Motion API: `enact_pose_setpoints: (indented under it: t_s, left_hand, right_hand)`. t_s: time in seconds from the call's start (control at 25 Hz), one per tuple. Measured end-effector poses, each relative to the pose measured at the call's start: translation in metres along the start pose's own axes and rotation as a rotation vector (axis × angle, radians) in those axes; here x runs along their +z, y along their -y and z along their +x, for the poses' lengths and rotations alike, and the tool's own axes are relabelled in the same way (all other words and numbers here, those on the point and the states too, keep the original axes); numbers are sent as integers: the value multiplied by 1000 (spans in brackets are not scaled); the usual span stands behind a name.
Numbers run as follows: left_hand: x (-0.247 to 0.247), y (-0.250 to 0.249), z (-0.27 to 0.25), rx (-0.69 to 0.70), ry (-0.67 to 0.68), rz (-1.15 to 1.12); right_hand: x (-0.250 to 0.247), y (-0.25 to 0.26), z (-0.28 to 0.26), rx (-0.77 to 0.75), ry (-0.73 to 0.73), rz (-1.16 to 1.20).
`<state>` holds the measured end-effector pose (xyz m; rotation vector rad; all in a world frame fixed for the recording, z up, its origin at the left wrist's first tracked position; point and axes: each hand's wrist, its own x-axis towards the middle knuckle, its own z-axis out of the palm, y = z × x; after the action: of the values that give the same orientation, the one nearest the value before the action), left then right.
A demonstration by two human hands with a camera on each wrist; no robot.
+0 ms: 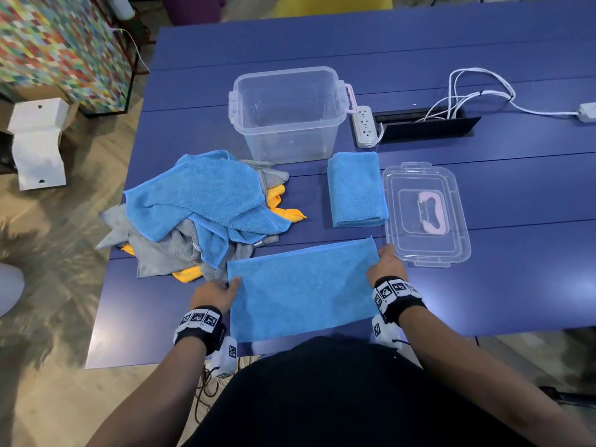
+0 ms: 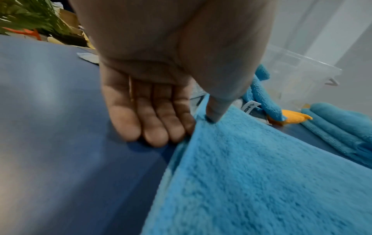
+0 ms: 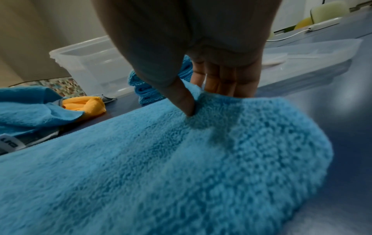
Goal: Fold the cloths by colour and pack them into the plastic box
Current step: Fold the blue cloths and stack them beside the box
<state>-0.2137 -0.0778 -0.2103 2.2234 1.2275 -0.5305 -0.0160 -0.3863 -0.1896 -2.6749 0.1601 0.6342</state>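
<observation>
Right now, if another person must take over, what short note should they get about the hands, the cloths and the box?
Left hand: pinches the left end of the blue cloth.
Right hand: pinches its right end.
The cloth lies flat at the near edge of the table.
Done: one folded blue cloth lies between box and lid.
Left: finish this cloth; fold the pile of blue, grey and yellow cloths; pack all. The box holds nothing yet.

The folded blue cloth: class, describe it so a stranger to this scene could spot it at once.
Start at the clear plastic box on the purple table. Just in front of its right corner, left of the clear lid, lies the folded blue cloth. It alone is a neat, thick rectangle; no hand touches it.
</observation>
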Motion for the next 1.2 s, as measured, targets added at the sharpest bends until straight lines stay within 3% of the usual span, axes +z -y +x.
enact_pose_setpoints:
  t_s: [0.16,0.28,0.44,0.6,0.8,0.88,1.0,1.2]
  left_hand:
    - [10,-7,-4,38,-135,-236]
    - [12,-11,-2,-16,-116,-272]
    - [14,-9,6,-102,-64,-277]
    - [11,-18,2,-230,-35,-461]
    - [6,-18,4,-83,152,-214]
    - [3,-16,0,-4,84,-272]
    - [-5,-6,1,14,-108,-395]
    - [11,18,-1,113,-76,-159]
  right_hand:
    - [-2,0,0,-124,-116,-46]
    - [-1,0,-4,-194,-18,-103]
    - [7,-8,-2,-150,230,-116]
    - [5,-12,2,-154,271,-34]
    - [8,-6,-2,-193,206,-71]
    - [8,-5,-1,-270,190,-97]
    - [14,-7,1,-326,281,-100]
    - [18,-2,-5,-363,257,-146]
